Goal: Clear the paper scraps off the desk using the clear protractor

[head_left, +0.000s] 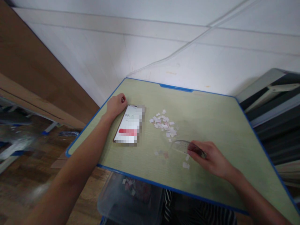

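My left hand (pixel 117 103) rests with curled fingers near the left edge of the table, just beside the top of a phone (pixel 127 125). I see nothing held in it. The phone lies flat, showing a timer-like screen with a red button, partly pixelated. Over the right half of the table, my right hand (pixel 208 157) grips a clear, rounded plastic-looking piece (pixel 180 146) with a dark part under the fingers; its exact kind is unclear. Small white paper scraps (pixel 164 123) lie in a loose pile between the phone and this hand. A few more scraps (pixel 186 165) lie nearer me.
The pale green table (pixel 211 112) has a blue rim and stands against a white wall (pixel 150 56). Below its front edge is a clear plastic bin (pixel 110 200) with scraps inside. Brown cardboard (pixel 47 78) stands at left; folded grey furniture (pixel 276 90) leans at right.
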Motion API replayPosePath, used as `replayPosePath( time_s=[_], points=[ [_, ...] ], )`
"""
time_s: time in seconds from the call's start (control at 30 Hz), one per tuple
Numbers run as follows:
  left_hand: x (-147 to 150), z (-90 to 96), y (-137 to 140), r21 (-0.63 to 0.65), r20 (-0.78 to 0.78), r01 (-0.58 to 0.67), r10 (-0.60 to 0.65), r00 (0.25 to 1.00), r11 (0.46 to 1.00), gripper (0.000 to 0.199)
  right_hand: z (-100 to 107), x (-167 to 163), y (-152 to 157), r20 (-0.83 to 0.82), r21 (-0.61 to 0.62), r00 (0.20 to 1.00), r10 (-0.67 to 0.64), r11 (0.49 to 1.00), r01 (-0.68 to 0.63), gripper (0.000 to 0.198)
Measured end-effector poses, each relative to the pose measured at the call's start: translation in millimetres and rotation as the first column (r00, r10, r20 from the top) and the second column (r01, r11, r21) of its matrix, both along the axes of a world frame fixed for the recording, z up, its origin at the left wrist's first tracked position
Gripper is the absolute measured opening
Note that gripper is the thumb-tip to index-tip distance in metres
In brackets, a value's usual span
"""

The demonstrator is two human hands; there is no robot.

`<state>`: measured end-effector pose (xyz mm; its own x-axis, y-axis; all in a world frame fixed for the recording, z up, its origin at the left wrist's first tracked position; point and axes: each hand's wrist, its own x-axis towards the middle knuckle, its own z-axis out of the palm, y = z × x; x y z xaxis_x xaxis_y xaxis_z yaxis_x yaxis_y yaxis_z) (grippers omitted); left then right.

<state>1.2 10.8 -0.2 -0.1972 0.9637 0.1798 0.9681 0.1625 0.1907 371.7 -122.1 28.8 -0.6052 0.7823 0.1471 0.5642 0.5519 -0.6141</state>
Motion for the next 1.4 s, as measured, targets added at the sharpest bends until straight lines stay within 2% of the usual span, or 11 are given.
replayPosePath(
  time_s=[0.07,0.23,0.3,0.47,0.73,1.4],
  points=[
    [-0.2,0.0,0.0,-0.004,0.001,0.007,-0.007,1.000,1.000,0.025,1.9,-0.4,-0.3,-0.028,-0.030,1.000,0.011,0.999,-0.012,0.020],
    [-0.1,0.1,0.3,0.001,-0.003,0.006,-0.006,1.000,1.000,0.025,0.4,2.1,2.2,-0.057,0.014,0.993,-0.105,0.994,0.106,0.019],
    [0.2,0.3,0.2,-0.001,-0.004,-0.001,0.001,1.000,1.000,0.025,-2.4,2.0,1.4,-0.025,-0.013,0.995,-0.093,0.996,0.093,0.019],
    [-0.1,0.0,0.4,-0.002,-0.005,0.004,-0.004,1.000,1.000,0.024,-5.6,-1.4,-5.2,0.073,-0.122,0.996,0.053,0.992,-0.044,0.019],
    [0.1,0.2,-0.1,0.007,-0.004,0.002,-0.002,1.000,1.000,0.025,-4.9,0.0,0.7,0.028,-0.092,0.998,-0.063,0.994,0.065,0.019],
    [0.5,0.6,-1.2,0.006,0.019,0.002,-0.002,1.000,1.000,0.024,-3.8,-4.6,-0.5,0.045,-0.150,0.997,-0.065,0.986,0.071,0.018]
  ],
)
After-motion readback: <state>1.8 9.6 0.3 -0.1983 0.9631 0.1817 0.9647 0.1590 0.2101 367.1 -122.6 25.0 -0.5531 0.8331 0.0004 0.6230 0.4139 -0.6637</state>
